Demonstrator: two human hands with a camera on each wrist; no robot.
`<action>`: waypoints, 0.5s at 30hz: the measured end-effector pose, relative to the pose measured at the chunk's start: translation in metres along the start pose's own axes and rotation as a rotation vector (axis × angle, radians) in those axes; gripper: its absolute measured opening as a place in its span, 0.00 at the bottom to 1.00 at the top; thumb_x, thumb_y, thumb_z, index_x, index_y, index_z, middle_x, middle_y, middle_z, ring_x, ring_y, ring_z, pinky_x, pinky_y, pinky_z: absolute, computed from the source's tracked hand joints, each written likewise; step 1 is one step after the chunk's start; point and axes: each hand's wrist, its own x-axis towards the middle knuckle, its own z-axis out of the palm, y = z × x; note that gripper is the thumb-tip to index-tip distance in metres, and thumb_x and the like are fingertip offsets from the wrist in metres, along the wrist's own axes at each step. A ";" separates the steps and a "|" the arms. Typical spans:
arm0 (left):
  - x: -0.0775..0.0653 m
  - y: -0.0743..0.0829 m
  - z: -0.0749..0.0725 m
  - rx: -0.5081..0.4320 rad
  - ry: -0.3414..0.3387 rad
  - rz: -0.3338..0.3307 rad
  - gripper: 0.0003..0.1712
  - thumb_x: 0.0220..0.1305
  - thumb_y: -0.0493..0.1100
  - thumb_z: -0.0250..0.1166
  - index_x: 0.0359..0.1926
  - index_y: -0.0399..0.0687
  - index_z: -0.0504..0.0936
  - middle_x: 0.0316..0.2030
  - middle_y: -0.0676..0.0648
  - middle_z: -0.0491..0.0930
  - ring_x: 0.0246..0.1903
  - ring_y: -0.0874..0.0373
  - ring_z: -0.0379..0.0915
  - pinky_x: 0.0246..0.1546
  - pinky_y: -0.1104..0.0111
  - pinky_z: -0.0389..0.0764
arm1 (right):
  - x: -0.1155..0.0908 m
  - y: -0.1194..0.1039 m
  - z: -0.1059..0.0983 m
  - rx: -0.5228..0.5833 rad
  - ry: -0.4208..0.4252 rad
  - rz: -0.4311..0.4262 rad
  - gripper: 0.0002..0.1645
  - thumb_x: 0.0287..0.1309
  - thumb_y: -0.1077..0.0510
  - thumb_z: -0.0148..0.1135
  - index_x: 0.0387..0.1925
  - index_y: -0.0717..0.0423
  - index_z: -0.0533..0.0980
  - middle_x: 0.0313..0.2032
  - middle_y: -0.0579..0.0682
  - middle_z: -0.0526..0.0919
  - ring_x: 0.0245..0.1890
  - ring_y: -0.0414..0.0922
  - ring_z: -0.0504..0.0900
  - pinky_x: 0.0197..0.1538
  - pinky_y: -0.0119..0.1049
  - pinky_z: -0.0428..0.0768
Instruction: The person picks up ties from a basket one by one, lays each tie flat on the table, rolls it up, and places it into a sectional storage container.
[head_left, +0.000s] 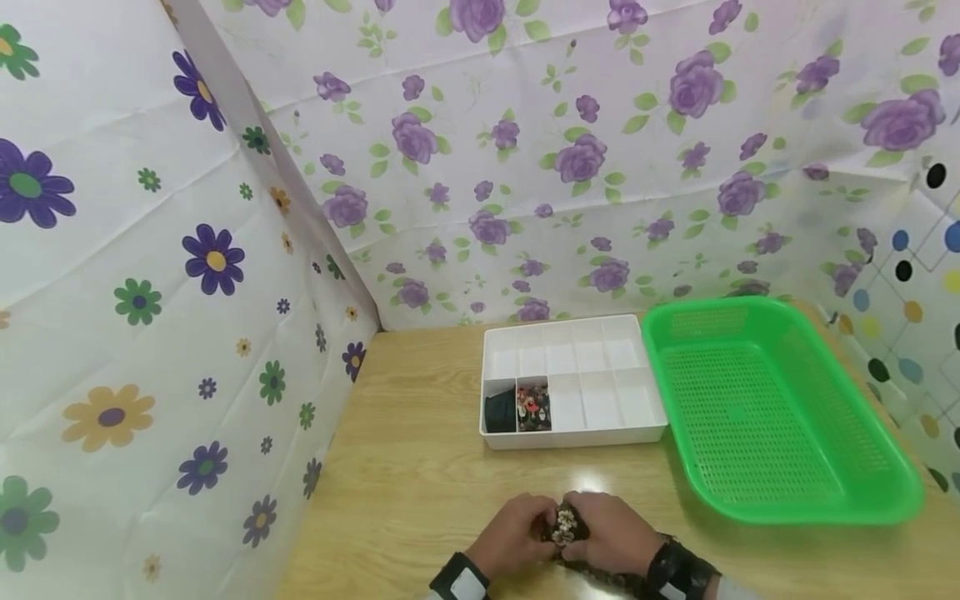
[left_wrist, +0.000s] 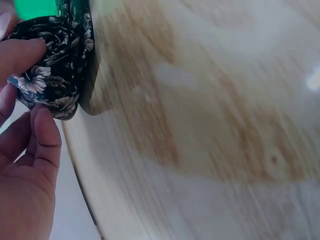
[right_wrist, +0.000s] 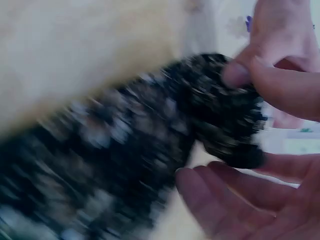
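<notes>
A dark strip of floral cloth (head_left: 565,527) with pale flowers is wound into a thick roll, held low over the table between both hands. My left hand (head_left: 517,533) pinches it from the left, its thumb over the top of the roll (left_wrist: 52,75) and its fingers below. From the right, my right hand (head_left: 615,533) grips the same roll (right_wrist: 222,115), its fingers curved under it. The loose length of the strip (right_wrist: 125,135) runs off the roll and passes beneath the right wrist; it is blurred in the right wrist view.
Behind the hands stands a white divided box (head_left: 573,437), with a black item (head_left: 500,411) and a red-and-dark patterned item (head_left: 534,408) in two front compartments. A green plastic basket (head_left: 810,508) stands to its right. Flowered sheets (head_left: 465,167) wall the wooden table (head_left: 405,467).
</notes>
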 end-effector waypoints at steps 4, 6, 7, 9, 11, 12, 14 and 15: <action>0.001 0.006 0.001 -0.001 -0.028 -0.035 0.17 0.54 0.40 0.79 0.36 0.55 0.78 0.32 0.61 0.77 0.33 0.73 0.64 0.36 0.81 0.69 | 0.000 -0.011 -0.002 -0.078 0.030 -0.009 0.27 0.48 0.49 0.80 0.50 0.51 0.81 0.40 0.41 0.75 0.34 0.37 0.75 0.35 0.33 0.78; 0.000 0.006 0.002 -0.021 -0.039 -0.054 0.17 0.55 0.40 0.79 0.38 0.55 0.78 0.35 0.61 0.79 0.35 0.74 0.65 0.38 0.80 0.71 | -0.001 -0.012 0.002 -0.054 0.030 0.015 0.21 0.49 0.53 0.79 0.44 0.46 0.79 0.37 0.40 0.74 0.32 0.36 0.74 0.34 0.32 0.76; -0.001 0.006 0.003 -0.048 -0.045 -0.070 0.17 0.55 0.39 0.79 0.39 0.55 0.79 0.37 0.62 0.79 0.36 0.75 0.66 0.39 0.80 0.73 | -0.002 -0.010 0.005 -0.049 0.037 0.030 0.20 0.49 0.54 0.79 0.41 0.44 0.78 0.36 0.39 0.74 0.32 0.35 0.73 0.33 0.31 0.75; -0.004 0.005 0.005 -0.121 -0.052 -0.104 0.18 0.54 0.38 0.79 0.42 0.55 0.80 0.41 0.62 0.81 0.37 0.76 0.69 0.40 0.78 0.76 | -0.005 -0.007 0.012 -0.020 0.058 0.054 0.20 0.48 0.55 0.79 0.38 0.41 0.75 0.35 0.38 0.73 0.32 0.34 0.72 0.34 0.31 0.75; -0.008 0.002 0.006 -0.213 -0.054 -0.132 0.21 0.54 0.35 0.79 0.45 0.55 0.81 0.42 0.61 0.82 0.37 0.75 0.72 0.39 0.77 0.79 | -0.010 -0.003 0.020 0.015 0.091 0.065 0.21 0.48 0.57 0.79 0.37 0.40 0.73 0.35 0.36 0.73 0.33 0.33 0.73 0.35 0.30 0.76; -0.010 0.001 0.006 -0.256 -0.051 -0.141 0.21 0.54 0.35 0.78 0.47 0.55 0.81 0.43 0.61 0.82 0.37 0.75 0.73 0.38 0.77 0.80 | -0.012 -0.001 0.023 0.036 0.110 0.063 0.22 0.47 0.58 0.79 0.37 0.40 0.72 0.35 0.36 0.73 0.33 0.33 0.73 0.37 0.30 0.77; -0.013 -0.002 0.007 -0.335 -0.040 -0.151 0.23 0.55 0.34 0.77 0.49 0.55 0.81 0.43 0.60 0.82 0.35 0.74 0.76 0.36 0.76 0.81 | -0.015 0.002 0.029 0.083 0.149 0.059 0.23 0.47 0.60 0.79 0.36 0.41 0.71 0.35 0.36 0.73 0.35 0.32 0.74 0.38 0.30 0.78; -0.013 -0.003 0.007 -0.363 -0.035 -0.150 0.23 0.55 0.34 0.77 0.49 0.55 0.80 0.44 0.59 0.83 0.35 0.73 0.76 0.36 0.76 0.82 | -0.016 0.004 0.032 0.103 0.169 0.054 0.24 0.46 0.61 0.79 0.36 0.41 0.71 0.35 0.36 0.74 0.35 0.32 0.75 0.39 0.30 0.78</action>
